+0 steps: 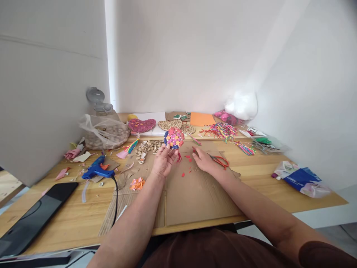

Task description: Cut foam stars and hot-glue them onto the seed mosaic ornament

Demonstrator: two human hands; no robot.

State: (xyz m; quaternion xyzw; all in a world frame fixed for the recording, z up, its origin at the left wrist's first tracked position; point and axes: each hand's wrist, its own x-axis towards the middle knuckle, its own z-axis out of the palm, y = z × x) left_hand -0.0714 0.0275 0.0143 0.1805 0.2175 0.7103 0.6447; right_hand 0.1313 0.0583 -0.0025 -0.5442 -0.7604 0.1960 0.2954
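Note:
My left hand (165,162) holds up a round ornament (174,138) by its lower edge, fingers closed on it. The ornament is covered in pink, purple, red and blue pieces with orange stars, and a dark red tassel (179,156) hangs beneath it. To the right, my right hand (203,159) is over the cardboard (200,197), fingers stretched out and nothing in them. Small red scraps (187,160) lie on the cardboard between the hands. Red-handled scissors (221,161) rest just beyond my right hand, partly hidden by it.
Left are a blue glue gun (98,168), a black phone (36,214), a bag of peanuts (104,132), loose shells (149,147) and orange paper bits (137,183). Behind lie heart-shaped pieces (141,125), orange paper (202,119) and colourful tassels (221,129). A blue-and-white packet (302,180) sits right.

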